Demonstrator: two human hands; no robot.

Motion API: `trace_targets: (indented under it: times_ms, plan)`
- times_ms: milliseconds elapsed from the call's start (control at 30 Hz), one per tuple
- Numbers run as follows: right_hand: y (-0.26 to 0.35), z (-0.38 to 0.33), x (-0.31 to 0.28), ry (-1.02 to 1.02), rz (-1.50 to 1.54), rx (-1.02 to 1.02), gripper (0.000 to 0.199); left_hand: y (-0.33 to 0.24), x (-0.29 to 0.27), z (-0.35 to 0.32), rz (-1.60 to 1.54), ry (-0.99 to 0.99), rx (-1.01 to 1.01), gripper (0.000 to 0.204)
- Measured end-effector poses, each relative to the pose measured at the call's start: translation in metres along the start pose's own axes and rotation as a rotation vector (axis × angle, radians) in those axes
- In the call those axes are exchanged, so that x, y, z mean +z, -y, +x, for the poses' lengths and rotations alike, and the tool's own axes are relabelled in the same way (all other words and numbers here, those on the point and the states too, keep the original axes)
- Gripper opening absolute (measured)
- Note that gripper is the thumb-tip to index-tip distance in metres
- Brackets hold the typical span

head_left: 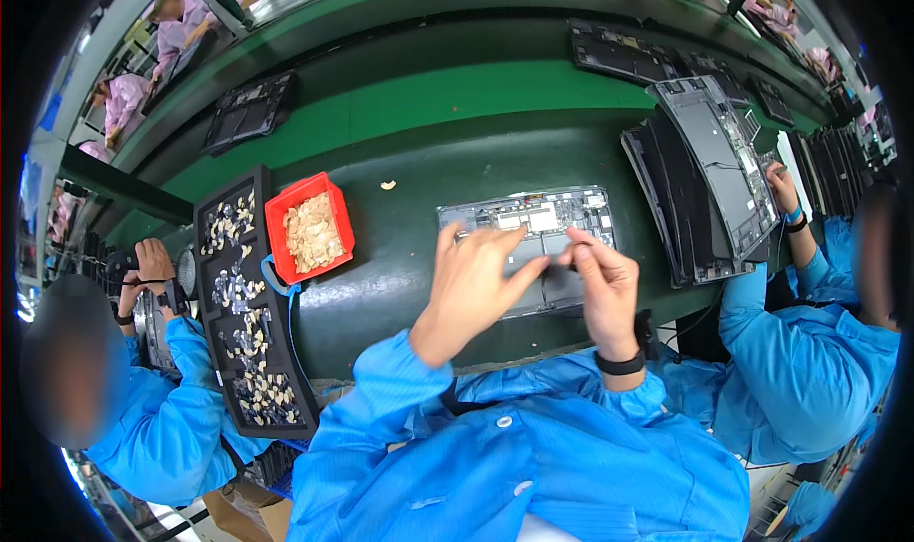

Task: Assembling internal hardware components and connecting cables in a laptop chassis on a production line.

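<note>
An opened laptop base [533, 220] lies flat on the green bench in front of me, its circuit boards and dark battery cells showing. My left hand [473, 285] hovers over its left half, fingers spread and pointing at the boards. My right hand [602, 285] is over the right half with thumb and forefinger pinched together on something too small to make out. A black band sits on my right wrist. Both sleeves are blue.
A red bin [309, 228] of small tan parts and a long black compartment tray [249, 314] stand to the left. One loose tan part [387, 185] lies on the bench. A person on the right holds a tilted laptop shell [719, 161]; another person works at left.
</note>
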State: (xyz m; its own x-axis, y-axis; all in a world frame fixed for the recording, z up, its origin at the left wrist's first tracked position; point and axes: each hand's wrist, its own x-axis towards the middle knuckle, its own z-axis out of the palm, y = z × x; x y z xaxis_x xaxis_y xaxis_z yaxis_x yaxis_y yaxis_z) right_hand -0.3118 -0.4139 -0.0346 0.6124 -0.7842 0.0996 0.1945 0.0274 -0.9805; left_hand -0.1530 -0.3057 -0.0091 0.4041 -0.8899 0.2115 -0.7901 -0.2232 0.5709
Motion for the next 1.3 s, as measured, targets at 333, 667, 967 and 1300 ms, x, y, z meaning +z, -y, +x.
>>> trace_targets:
  times_ms: [333,667,967,1300]
  plan:
    - [-0.009,-0.016,-0.064,-0.069,-0.187,0.208,0.014,0.021,0.05,0.026,0.002,0.16,0.41,0.051]
    - [-0.014,0.005,-0.034,0.01,-0.484,0.172,0.015,0.021,0.056,0.001,-0.155,0.053,0.266,0.035]
    - [-0.01,0.012,-0.029,0.049,-0.613,0.224,0.015,0.025,0.054,-0.007,-0.191,0.037,0.295,0.03]
    - [-0.009,0.012,-0.029,0.054,-0.638,0.268,0.015,0.029,0.058,-0.006,-0.208,-0.007,0.294,0.024]
